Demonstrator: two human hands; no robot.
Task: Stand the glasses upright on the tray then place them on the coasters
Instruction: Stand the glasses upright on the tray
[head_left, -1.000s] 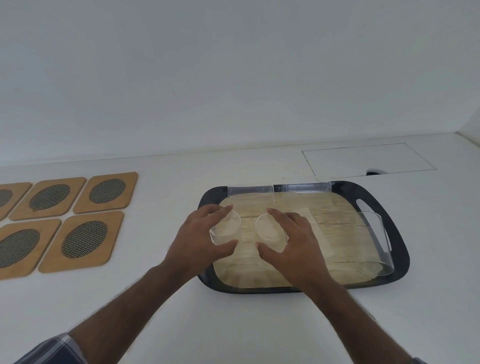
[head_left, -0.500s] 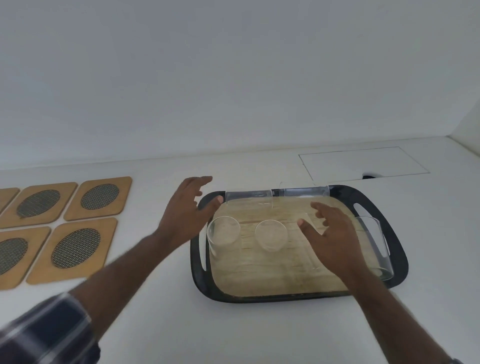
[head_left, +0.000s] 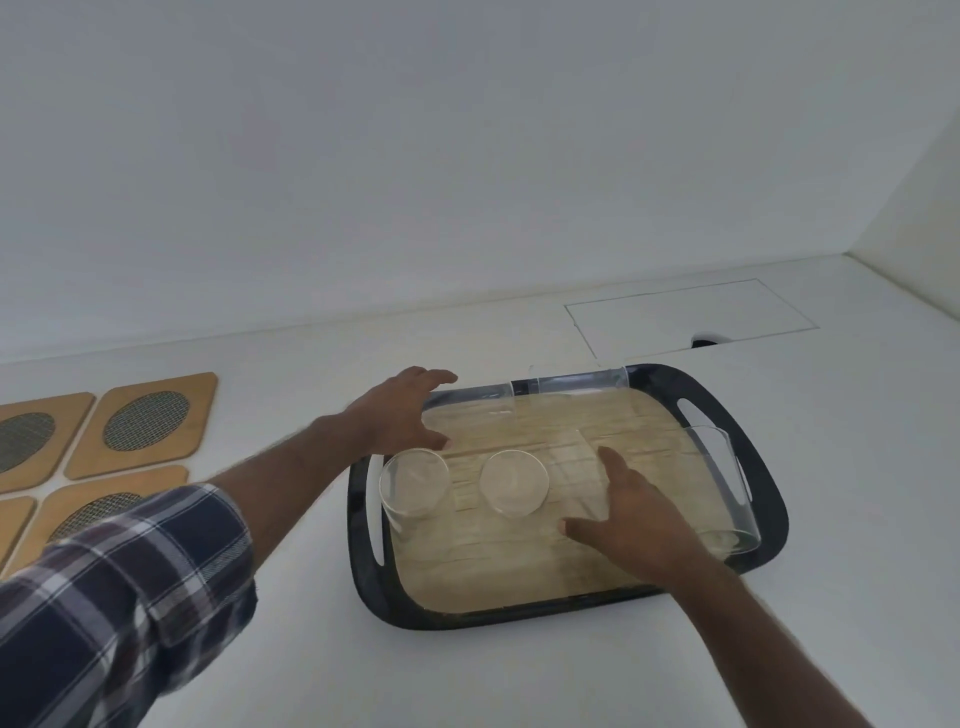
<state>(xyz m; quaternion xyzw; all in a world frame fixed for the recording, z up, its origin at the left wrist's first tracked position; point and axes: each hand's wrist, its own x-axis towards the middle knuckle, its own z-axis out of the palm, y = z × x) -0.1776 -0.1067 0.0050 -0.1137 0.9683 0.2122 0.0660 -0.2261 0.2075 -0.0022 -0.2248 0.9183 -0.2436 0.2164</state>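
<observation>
A black-rimmed tray (head_left: 519, 616) with a pale wooden floor sits on the white counter. Two clear glasses stand upright on its left part, one (head_left: 414, 480) by the left handle, the other (head_left: 514, 483) beside it. Several more lie on their sides: two along the back rim (head_left: 470, 402) (head_left: 576, 382), one mid-tray (head_left: 579, 467) and one by the right handle (head_left: 722, 493). My left hand (head_left: 400, 415) is spread open at the back-left glass. My right hand (head_left: 623, 514) hovers over the mid-tray glass, fingers apart. Several wooden coasters (head_left: 145, 421) with mesh ovals lie at far left.
A rectangular hatch (head_left: 691, 317) with a dark cable hole is set into the counter behind the tray. A white wall runs along the back and another closes the right side. White counter lies between the coasters and the tray.
Both hands have let go of the two upright glasses. The left hand moved to the tray's back-left corner; the right hand moved right over the glass lying mid-tray.
</observation>
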